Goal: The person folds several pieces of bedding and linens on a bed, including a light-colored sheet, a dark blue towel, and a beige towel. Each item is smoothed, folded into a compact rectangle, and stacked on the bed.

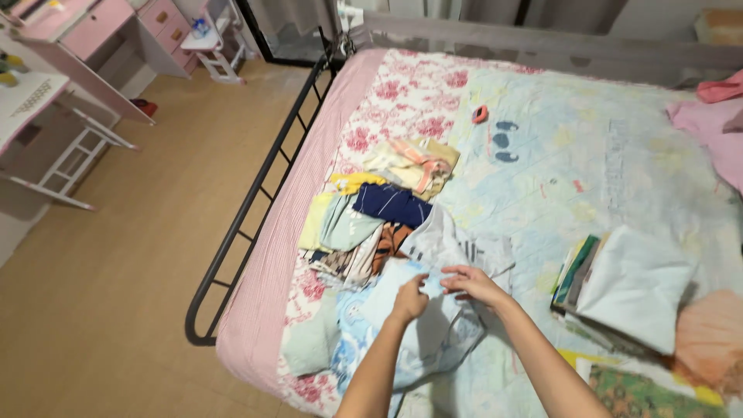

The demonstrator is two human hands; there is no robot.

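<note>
Both hands meet on the pale blue garment: our left hand and right hand each pinch its top edge, cloth trailing toward us.

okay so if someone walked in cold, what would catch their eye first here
Probably both hands, left hand and right hand, gripping a pale blue garment at the bed's near edge. Just beyond lies a jumble of colourful clothes, with a neat folded stack to the right.

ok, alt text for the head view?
Two bare hands, left hand and right hand, grip a pale blue garment on a bed, beside a heap of loose clothes and a folded stack.
</note>
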